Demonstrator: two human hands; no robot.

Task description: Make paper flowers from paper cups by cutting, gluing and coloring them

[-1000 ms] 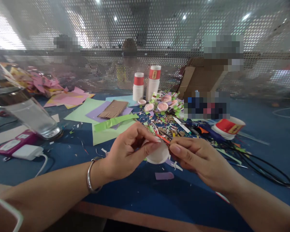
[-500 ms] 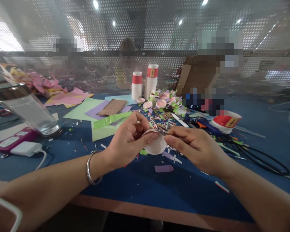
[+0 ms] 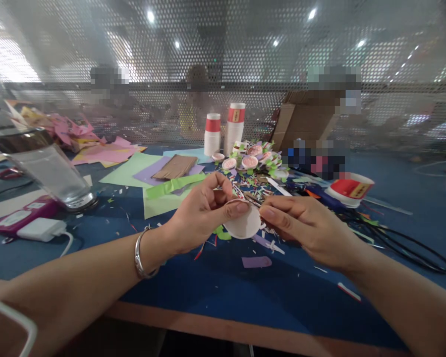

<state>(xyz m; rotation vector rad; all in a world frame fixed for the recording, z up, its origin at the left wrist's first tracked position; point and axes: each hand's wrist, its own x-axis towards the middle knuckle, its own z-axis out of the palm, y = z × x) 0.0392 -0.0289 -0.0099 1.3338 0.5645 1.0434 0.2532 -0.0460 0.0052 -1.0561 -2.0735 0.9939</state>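
Note:
My left hand point(image 3: 208, 206) pinches a round white paper cup base point(image 3: 244, 225) between thumb and fingers, its flat face toward me. At the disc's upper right edge, my right hand point(image 3: 301, 218) is closed around what look like small scissors point(image 3: 254, 200). Only their slim metal blades show, with the handles hidden in the fingers. Beneath and beyond both hands lie several paper trimmings point(image 3: 271, 245). Behind them is a heap of round cup bases with green and purple paper pieces point(image 3: 250, 162).
Two stacks of paper cups point(image 3: 235, 131) stand at the back. A cut cup point(image 3: 351, 189) and black cables point(image 3: 401, 248) are on the right. On the left are a water glass point(image 3: 55, 171), a white charger point(image 3: 40, 229), coloured paper point(image 3: 124, 168) and cardboard point(image 3: 174, 166).
The view has shifted slightly. The white cup base is turned a little more face-on, and the scissors have moved along its edge to the right. Both hands keep their holds.

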